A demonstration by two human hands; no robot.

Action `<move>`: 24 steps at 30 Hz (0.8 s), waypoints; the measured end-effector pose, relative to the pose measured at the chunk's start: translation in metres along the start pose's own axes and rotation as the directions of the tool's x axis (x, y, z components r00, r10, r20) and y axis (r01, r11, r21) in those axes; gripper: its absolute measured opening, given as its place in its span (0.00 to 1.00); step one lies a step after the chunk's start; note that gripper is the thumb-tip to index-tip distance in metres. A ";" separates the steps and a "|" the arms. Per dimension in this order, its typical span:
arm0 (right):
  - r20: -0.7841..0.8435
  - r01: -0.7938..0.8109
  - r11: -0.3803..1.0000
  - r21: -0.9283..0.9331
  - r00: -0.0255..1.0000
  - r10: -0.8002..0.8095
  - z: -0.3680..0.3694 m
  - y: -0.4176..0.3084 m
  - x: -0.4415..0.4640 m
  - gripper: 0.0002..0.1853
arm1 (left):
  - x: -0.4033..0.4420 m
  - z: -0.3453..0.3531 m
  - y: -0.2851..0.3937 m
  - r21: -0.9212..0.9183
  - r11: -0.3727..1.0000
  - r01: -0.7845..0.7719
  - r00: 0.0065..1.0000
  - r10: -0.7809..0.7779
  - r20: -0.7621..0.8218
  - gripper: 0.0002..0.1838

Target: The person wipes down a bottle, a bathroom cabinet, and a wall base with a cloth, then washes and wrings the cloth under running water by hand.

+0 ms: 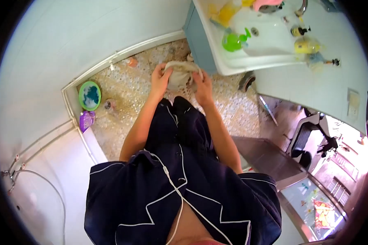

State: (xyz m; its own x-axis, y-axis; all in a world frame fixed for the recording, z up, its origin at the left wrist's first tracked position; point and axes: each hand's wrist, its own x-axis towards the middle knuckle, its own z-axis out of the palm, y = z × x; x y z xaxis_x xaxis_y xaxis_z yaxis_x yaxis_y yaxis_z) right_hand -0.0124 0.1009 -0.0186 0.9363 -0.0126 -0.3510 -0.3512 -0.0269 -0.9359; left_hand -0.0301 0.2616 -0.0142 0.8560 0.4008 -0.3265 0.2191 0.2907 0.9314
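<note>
In front of my knees I hold a beige, soft-looking fabric piece with a rounded rim. Whether it is a hat, a bag or a folded cloth I cannot tell. My left hand grips its left edge with the thumb on top. On the opposite edge, my right hand is closed with the thumb over the rim. The fabric hangs above the speckled floor between both hands, and part of its underside is hidden.
A white sink holds a green pump bottle; other bottles stand around it. At the left wall are a green-rimmed basin and a purple packet. A dark slipper or shoe lies below the sink. A door stands at right.
</note>
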 end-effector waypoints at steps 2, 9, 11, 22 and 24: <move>0.220 -0.167 0.871 0.461 0.973 0.070 -0.004 -0.013 -0.003 0.18 | -0.002 0.004 0.018 -0.089 0.991 0.102 0.989 -0.092 0.115 0.10; 0.324 -0.223 0.794 0.566 0.946 0.034 -0.006 0.008 -0.024 0.15 | -0.010 -0.013 0.027 0.086 0.996 -0.033 0.990 0.021 0.139 0.13; 0.337 -0.248 0.678 0.692 0.942 0.002 0.004 0.000 -0.032 0.15 | -0.003 -0.027 0.011 0.144 0.984 -0.107 0.979 0.079 0.188 0.15; 0.161 -0.239 0.841 0.485 0.970 0.183 0.053 0.017 -0.036 0.21 | -0.006 -0.070 0.017 0.161 0.985 0.056 0.965 -0.094 0.244 0.17; 0.070 -0.180 0.926 0.331 0.984 0.166 0.068 0.027 -0.028 0.15 | 0.006 -0.093 0.016 0.155 0.971 0.183 0.936 -0.220 0.276 0.17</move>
State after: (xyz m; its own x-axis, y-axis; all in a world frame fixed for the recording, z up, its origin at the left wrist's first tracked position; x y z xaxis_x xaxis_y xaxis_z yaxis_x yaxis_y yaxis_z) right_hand -0.0482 0.1685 -0.0362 0.8629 0.0535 -0.5024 -0.4929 0.3081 -0.8137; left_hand -0.0649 0.3492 -0.0166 0.8817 0.0714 -0.4663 0.4419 0.2213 0.8694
